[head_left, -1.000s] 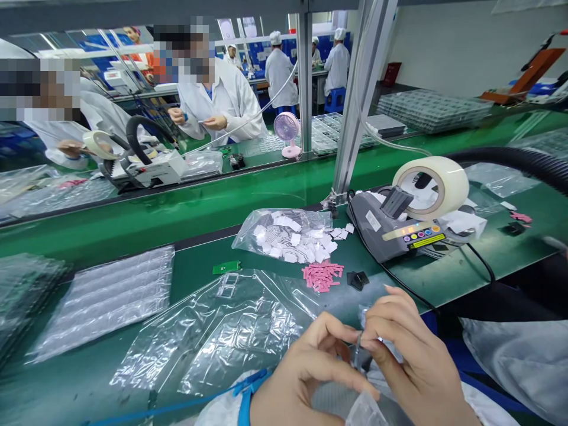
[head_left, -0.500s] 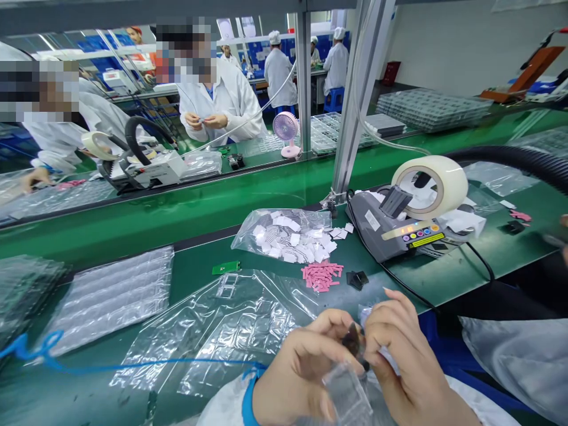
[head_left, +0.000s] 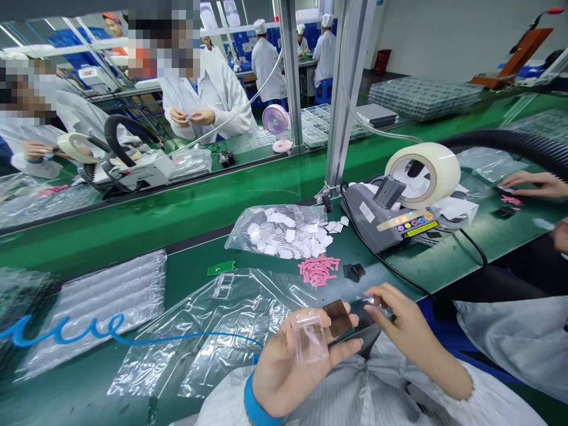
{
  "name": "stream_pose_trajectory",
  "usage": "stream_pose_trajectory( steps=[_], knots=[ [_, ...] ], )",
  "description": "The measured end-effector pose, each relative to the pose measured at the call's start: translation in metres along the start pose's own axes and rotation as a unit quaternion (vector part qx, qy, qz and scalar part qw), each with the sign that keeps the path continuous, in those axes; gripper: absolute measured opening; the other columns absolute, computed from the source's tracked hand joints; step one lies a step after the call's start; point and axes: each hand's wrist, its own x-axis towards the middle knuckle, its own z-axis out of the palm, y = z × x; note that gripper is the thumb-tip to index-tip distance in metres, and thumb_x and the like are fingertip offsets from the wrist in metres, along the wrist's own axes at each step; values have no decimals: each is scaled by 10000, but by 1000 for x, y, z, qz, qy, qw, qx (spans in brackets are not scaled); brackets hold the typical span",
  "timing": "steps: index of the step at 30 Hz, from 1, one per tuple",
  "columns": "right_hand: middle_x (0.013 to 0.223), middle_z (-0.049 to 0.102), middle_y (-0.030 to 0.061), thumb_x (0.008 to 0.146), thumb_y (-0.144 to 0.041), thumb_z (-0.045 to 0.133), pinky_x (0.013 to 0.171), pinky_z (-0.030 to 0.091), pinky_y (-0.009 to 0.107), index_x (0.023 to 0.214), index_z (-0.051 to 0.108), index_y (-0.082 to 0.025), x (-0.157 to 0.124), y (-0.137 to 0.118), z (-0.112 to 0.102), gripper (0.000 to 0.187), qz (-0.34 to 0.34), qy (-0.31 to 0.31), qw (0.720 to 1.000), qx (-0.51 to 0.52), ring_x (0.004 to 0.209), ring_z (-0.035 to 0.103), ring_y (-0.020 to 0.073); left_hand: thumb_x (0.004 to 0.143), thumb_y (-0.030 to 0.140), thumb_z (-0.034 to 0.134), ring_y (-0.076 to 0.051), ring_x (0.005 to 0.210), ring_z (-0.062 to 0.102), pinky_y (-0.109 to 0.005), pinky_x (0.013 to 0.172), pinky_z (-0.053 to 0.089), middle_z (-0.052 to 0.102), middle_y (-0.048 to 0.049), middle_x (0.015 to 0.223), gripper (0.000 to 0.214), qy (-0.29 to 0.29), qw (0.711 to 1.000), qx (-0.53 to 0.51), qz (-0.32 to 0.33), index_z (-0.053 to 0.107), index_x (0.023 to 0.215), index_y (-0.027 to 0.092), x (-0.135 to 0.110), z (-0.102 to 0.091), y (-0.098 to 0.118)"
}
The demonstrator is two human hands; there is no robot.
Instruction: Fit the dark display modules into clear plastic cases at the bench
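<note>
My left hand [head_left: 286, 370], wearing a blue wrist strap [head_left: 260, 402], is turned palm up near the front edge of the bench. It holds a small clear plastic frame [head_left: 312, 343] on the palm and a dark, shiny square piece [head_left: 338, 318] by the fingers. A second dark edge shows below that square. Just to the right, my right hand [head_left: 402, 319] pinches a crumpled clear film [head_left: 368, 300]. Beyond the hands lie pink strips [head_left: 318, 271] in a pile and several black squares [head_left: 354, 272].
A bag of white squares [head_left: 284, 232], a green board [head_left: 221, 268] and clear plastic sheeting [head_left: 190, 331] lie on the bench. A clear tray [head_left: 115, 296] is at left. The grey machine [head_left: 377, 219] carries a tape roll [head_left: 450, 171]. A co-worker's hand [head_left: 539, 184] reaches in at right.
My hands have moved apart. The left has turned palm up, showing the frame and dark square; the right has drawn away with film. A co-worker's hand has appeared at right. The view has shifted slightly.
</note>
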Motion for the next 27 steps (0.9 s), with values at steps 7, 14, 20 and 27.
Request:
stream_pose_trajectory(
  steps=[7, 14, 20, 27],
  knots=[
    [1061, 629, 69, 918, -410, 488, 889, 412, 399, 1211, 470, -183, 27, -71, -47, 372, -189, -52, 980, 16, 994, 549, 204, 635, 408, 754, -173, 861, 562, -309, 826, 429, 623, -45, 875, 331, 17, 998, 68, 2, 714, 844, 153, 2, -1, -9],
    [912, 661, -10, 888, -236, 544, 919, 323, 417, 998, 587, -215, 38, -77, -39, 121, -200, -69, 977, 13, 837, 574, 153, 628, 348, 766, -126, 746, 514, -241, 767, 423, 591, -23, 781, 288, 53, 992, 114, 15, 730, 838, 154, 0, 4, -10],
    [982, 657, 15, 871, -173, 539, 1041, 203, 451, 1070, 528, -208, 35, -64, -52, 202, -213, -75, 972, -60, 964, 572, 174, 624, 369, 767, -285, 1178, 454, -406, 1033, 314, 570, -97, 1171, 303, 67, 988, 139, 16, 721, 840, 163, -4, 2, -4],
    [938, 653, 44, 859, -288, 579, 1013, 277, 468, 1012, 550, -211, 33, -46, -65, 174, -173, 29, 981, -84, 896, 600, 218, 681, 377, 731, -308, 1241, 448, -458, 1065, 278, 582, -109, 1266, 334, 69, 976, 202, 37, 684, 962, 203, -10, -6, -1]
  ],
)
